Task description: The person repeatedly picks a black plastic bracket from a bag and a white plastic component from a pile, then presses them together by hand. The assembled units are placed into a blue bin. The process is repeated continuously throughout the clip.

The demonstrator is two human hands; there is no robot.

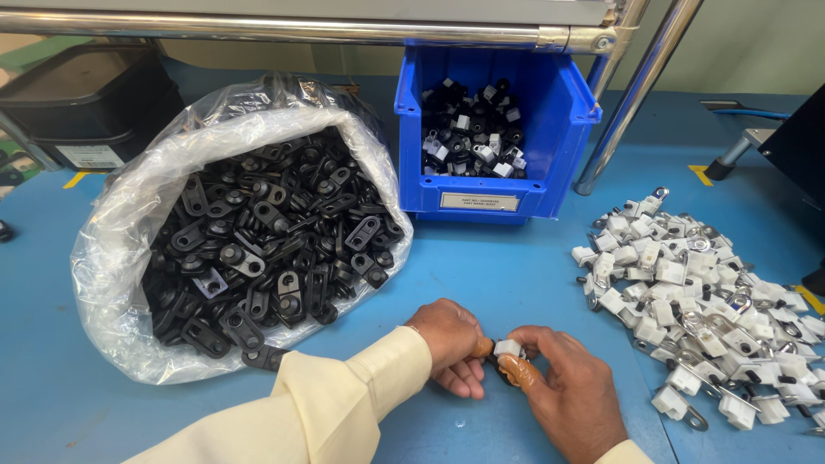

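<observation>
My left hand (453, 344) and my right hand (567, 387) meet at the near middle of the blue table (481, 266). Together they pinch a small white plastic piece (507, 348) joined to a black part, mostly hidden by my fingers. Orange finger covers sit on my left fingertip and my right thumb. A cream sleeve covers my left forearm. A clear plastic bag (120, 232) full of black plastic brackets (275, 241) lies open to the left of my hands. A heap of white plastic pieces with metal clips (696, 301) lies to the right.
A blue bin (490, 193) holding black and white assembled parts (473, 129) stands at the back centre. A black tray (77, 94) sits at back left. Metal tubes of a frame (636, 86) run overhead and down at right. A dark device (799, 142) stands at the far right.
</observation>
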